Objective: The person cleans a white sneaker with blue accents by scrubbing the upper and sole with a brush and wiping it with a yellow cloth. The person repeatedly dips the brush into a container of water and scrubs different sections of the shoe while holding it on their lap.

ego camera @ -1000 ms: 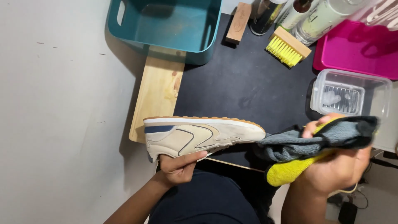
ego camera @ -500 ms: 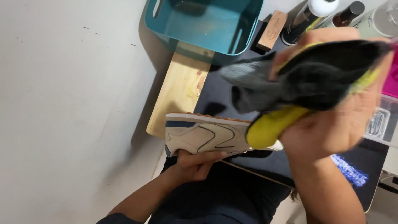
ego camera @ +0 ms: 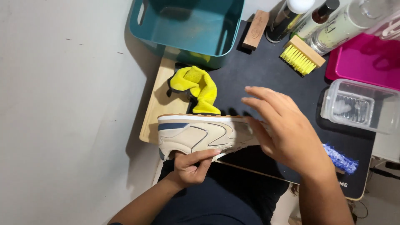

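Observation:
My left hand (ego camera: 192,164) grips a cream sneaker (ego camera: 200,132) with dark blue trim from below, holding it on its side over the near edge of the black mat (ego camera: 266,79). Spread open with its fingers apart, my right hand (ego camera: 283,131) hovers over the toe end of the sneaker and holds nothing. A yellow and grey cloth (ego camera: 196,86) lies crumpled on the mat just beyond the sneaker, in front of the teal bin (ego camera: 187,25).
A wooden board (ego camera: 156,104) lies under the mat at the left. A yellow-bristled brush (ego camera: 302,56), a wooden block (ego camera: 255,30), several bottles (ego camera: 329,18), a pink tray (ego camera: 366,60), a clear plastic box (ego camera: 358,106) and a blue brush (ego camera: 341,158) sit around.
My right hand carried the cloth up across the view and let it go; the cloth now lies on the mat by the bin. The right hand has come back, empty, over the sneaker.

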